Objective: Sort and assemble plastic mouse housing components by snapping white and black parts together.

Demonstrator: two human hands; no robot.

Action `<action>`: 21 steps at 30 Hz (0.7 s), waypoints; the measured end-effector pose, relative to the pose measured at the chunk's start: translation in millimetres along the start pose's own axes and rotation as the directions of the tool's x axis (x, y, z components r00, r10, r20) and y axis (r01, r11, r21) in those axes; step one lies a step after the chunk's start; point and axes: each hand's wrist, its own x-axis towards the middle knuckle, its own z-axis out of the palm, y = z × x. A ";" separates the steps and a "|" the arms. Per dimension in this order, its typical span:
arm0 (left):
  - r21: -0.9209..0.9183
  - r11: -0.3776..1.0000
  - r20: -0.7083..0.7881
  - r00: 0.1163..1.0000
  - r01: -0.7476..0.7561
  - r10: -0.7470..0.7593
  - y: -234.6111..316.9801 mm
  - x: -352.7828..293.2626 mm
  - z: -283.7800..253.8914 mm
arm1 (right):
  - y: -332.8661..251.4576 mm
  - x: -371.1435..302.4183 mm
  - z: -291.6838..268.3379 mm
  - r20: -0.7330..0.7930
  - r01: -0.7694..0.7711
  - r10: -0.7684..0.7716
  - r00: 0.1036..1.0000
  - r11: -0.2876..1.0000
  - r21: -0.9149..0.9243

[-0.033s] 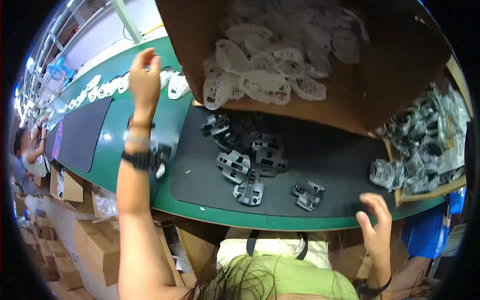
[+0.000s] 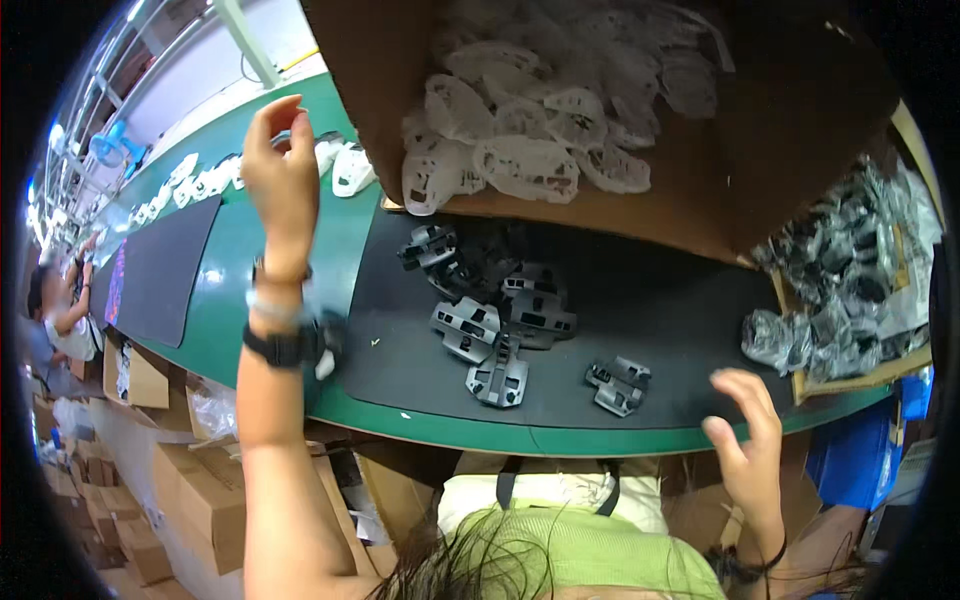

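My left hand (image 2: 281, 185) is raised over the green bench, its fingers curved and the thumb apart, with nothing visible in it. Beyond its fingers, a row of white plastic shells (image 2: 211, 181) lies along the bench, and another white shell (image 2: 352, 171) is just to its right. Over the front edge at the right hovers my right hand (image 2: 752, 440), open, fingers and thumb spread. The closest item to it is a single grey-black plastic part (image 2: 617, 385) on the dark mat (image 2: 680, 330). Several similar grey parts (image 2: 467, 327) are heaped mid-mat.
A large cardboard box (image 2: 700, 215) of translucent white shells (image 2: 527, 167) overhangs the mat's far side. At the right, an open carton (image 2: 850, 376) holds bagged dark parts (image 2: 835, 280). Another person (image 2: 72, 310) works at the far left. Cardboard boxes (image 2: 205, 500) stand on the floor.
My left hand has shifted slightly left and nearer, with the gap between thumb and fingers showing more. My right hand has moved a little to the left and up. The parts lie as before.
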 end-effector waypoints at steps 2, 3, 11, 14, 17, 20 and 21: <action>-0.019 0.938 0.191 0.919 -0.347 0.344 50.0 -21.0 -0.6 | -25.3 32.9 26.1 0.114 0.267 -0.254 0.960 0.956 -0.119; -0.064 0.801 0.415 0.715 -0.595 0.563 64.6 -29.3 6.7 | -31.4 43.5 40.0 0.181 0.342 -0.314 0.932 0.928 -0.147; -0.052 0.797 0.815 0.435 -0.602 0.381 52.6 -38.8 99.4 | -12.2 58.2 69.7 -0.007 0.271 -0.275 0.961 0.953 -0.133; -0.111 0.810 0.742 0.495 -0.575 0.453 51.4 -36.0 87.7 | -6.9 48.3 69.4 -0.044 0.349 -0.359 0.932 0.924 -0.159; -0.096 0.993 0.746 0.656 -0.066 0.115 90.3 -21.3 33.6 | -7.0 49.3 42.7 -0.055 0.240 -0.239 0.969 0.971 0.003; -0.381 0.867 0.625 0.780 0.323 -0.016 111.6 -29.0 -0.1 | -18.5 54.6 9.4 0.038 0.018 -0.033 0.999 0.942 0.336; -0.523 0.790 0.585 0.809 0.321 0.059 123.0 -40.1 -1.3 | -41.7 57.2 -2.6 0.043 0.052 -0.073 0.996 0.929 0.367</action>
